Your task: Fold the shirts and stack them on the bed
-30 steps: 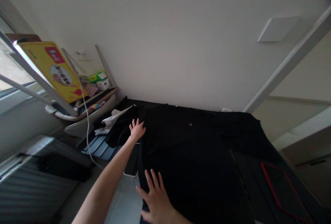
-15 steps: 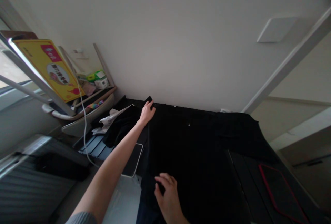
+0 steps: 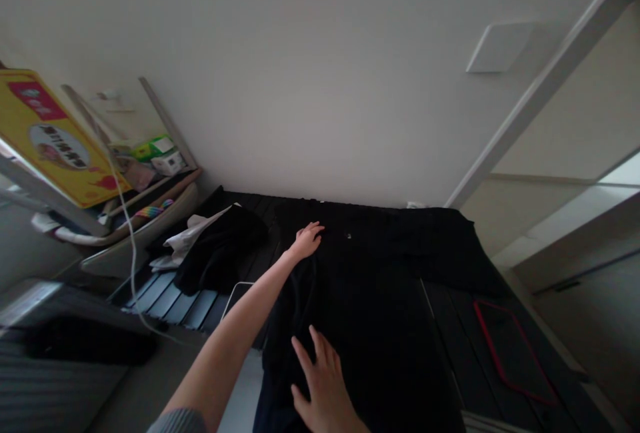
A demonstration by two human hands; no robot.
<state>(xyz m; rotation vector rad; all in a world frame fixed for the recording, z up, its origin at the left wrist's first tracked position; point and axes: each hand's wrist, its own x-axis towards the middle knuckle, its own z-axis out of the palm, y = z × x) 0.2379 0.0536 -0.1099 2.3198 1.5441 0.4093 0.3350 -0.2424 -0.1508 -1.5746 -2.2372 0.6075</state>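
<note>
1. The black garment (image 3: 380, 333) lies spread on dark slats (image 3: 173, 306), just below the wall (image 3: 310, 73).
2. Your left hand (image 3: 306, 241) and right hand (image 3: 325, 383) rest open on it — nothing clamped.
3. It looks soft, light, limp — pinch an edge.

Soft, dim indoor light swallows detail in the black cloth (image 3: 380, 326); wide-angle distortion bends the edges.

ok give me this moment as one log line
left hand: open, flat on black garment | right hand: open, on same garment | beneath: dark slatted surface
</note>
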